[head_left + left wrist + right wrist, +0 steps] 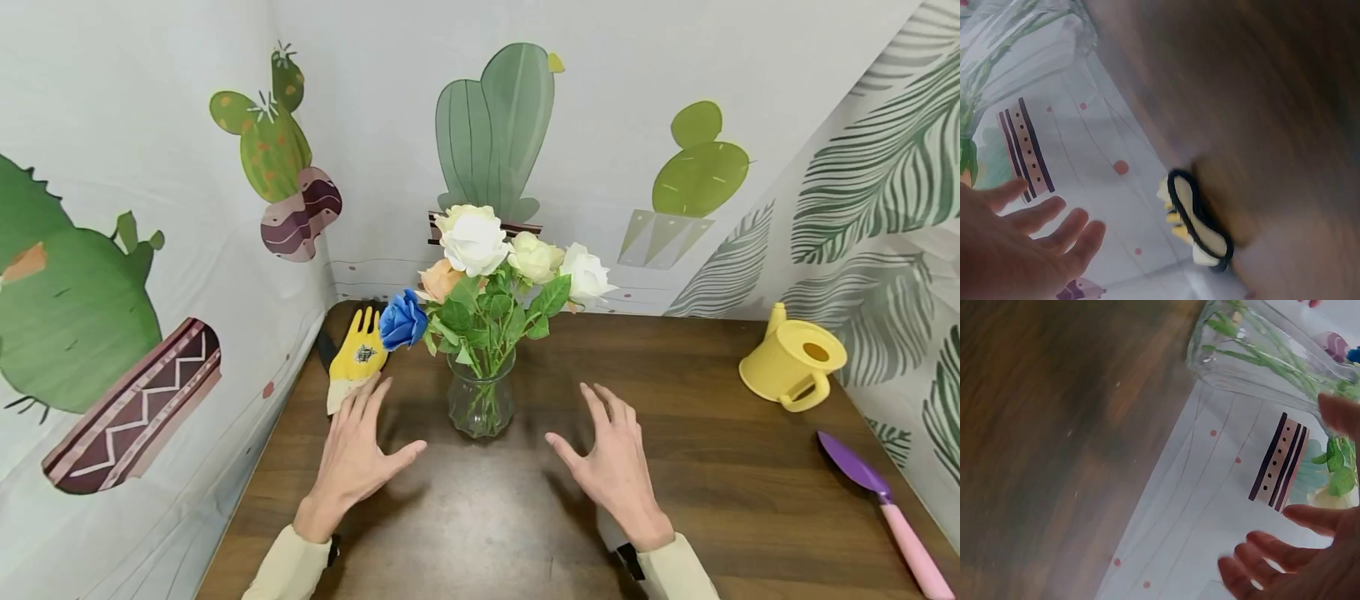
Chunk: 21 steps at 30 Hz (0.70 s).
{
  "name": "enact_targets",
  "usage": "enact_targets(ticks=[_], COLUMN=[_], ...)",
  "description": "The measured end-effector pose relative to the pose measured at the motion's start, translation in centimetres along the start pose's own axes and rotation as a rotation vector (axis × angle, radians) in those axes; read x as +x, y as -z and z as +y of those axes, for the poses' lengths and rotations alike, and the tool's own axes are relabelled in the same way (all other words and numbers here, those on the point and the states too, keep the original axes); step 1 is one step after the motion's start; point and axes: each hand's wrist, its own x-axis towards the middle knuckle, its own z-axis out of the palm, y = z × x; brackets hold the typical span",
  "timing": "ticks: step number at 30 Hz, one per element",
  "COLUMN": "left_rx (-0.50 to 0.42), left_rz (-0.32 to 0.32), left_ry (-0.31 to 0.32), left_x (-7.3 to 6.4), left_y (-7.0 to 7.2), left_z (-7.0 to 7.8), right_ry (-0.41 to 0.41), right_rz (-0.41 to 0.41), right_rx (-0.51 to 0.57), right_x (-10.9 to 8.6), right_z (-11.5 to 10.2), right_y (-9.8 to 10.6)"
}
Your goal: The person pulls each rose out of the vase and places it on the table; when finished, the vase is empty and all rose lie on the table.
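Note:
A clear glass vase (482,404) stands on the wooden table, holding several artificial roses: white roses (474,242), a blue rose (403,320) leaning out at the left, and a peach rose (439,281). My left hand (358,458) is held to the left of the vase, fingers spread and thumb pointing toward it, with nothing in it. On the other side my right hand (611,458) mirrors it, also apart from the glass, with bare spread fingers. In the right wrist view, green stems show through the vase (1260,356).
Yellow work gloves (362,354) lie at the back left, just past my left fingertips. A yellow watering can (795,358) stands at the back right. Nearer, along the right edge, lies a purple trowel (858,467) with a pink handle. A cactus-print cloth (375,150) hangs behind the table (487,533).

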Motion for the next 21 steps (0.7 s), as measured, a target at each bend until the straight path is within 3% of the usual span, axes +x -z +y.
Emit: enact_targets(ticks=[8, 12, 16, 21], left_rx=[-0.268, -0.397, -0.495, -0.613], left_rz=[-0.039, -0.004, 0.005, -0.008], left_ry=[0.165, 0.158, 0.136, 0.119], left_x=[0.0, 0.5, 1.2, 2.4], left_y=[-0.2, -0.8, -1.5, -2.4], left_z=[1.0, 1.6, 2.4, 3.4], right_ry=[-0.063, -0.126, -0.157, -0.167], right_rz=[0.152, 0.194, 0.211, 0.179], right_rx=[0.278, 0.44, 0.532, 0.696], right_x=[0.8, 1.5, 2.3, 3.4], right_z=[-1.0, -2.0, -2.9, -3.7], right_y=[0.1, 0.1, -0.1, -0.5])
